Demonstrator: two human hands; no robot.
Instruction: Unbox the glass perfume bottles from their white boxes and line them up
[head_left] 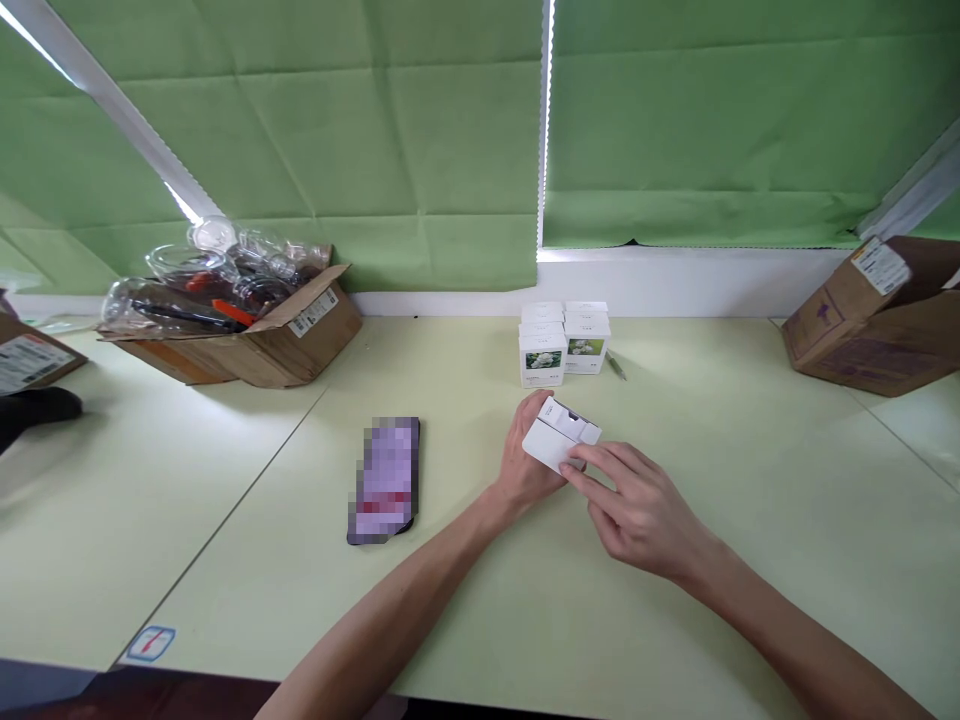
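Observation:
A small white carton (550, 442) with its top flap raised is held above the table in front of me. My left hand (517, 460) wraps round it from the left and below, its fingers partly hidden behind the carton. My right hand (637, 505) pinches the flap at the carton's near right edge between thumb and fingers. Just beyond the hands stand several similar white cartons (543, 372) in two rows, with flower pictures on the front ones.
A phone (386, 480), its screen blurred, lies left of my hands. A pen (616, 366) rests beside the carton rows. An open cardboard box (300, 350) full of plastic-wrapped items stands at the back left, another cardboard box (847, 325) at the right. Green blinds (450, 150) hang behind.

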